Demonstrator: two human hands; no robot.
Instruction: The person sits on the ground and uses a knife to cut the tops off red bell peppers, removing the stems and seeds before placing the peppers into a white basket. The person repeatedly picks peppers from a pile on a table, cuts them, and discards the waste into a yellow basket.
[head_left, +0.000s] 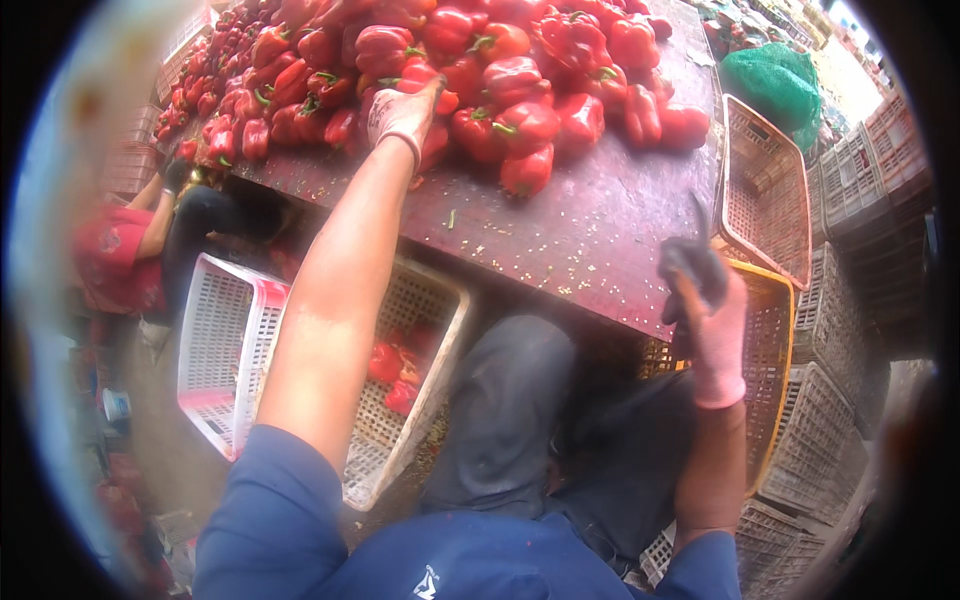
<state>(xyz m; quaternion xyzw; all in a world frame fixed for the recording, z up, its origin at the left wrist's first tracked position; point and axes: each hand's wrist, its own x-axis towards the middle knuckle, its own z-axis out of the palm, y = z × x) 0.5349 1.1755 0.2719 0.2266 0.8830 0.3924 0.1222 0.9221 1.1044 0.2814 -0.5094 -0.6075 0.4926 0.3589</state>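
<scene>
My left hand (405, 112), in a pale, stained glove, reaches out to the near side of a heap of red bell peppers (517, 79). Its fingers are at a red pepper (418, 73) with a green stem; whether they have closed around it is hidden. Over the right front corner of the dark red table (570, 232), my right hand (709, 307) wears a pink glove with dark fingers. It grips a knife whose thin, dark curved blade (700, 214) points away from me. Pale seeds are scattered over the tabletop near the front edge.
Below my left arm, a pale plastic crate (457, 300) holds some red pepper pieces (386, 364). A white-and-pink crate (214, 345) stands beside it. An orange crate (784, 360) and a pinkish crate (804, 217) flank the table's right side. Another person (124, 255) sits at far left.
</scene>
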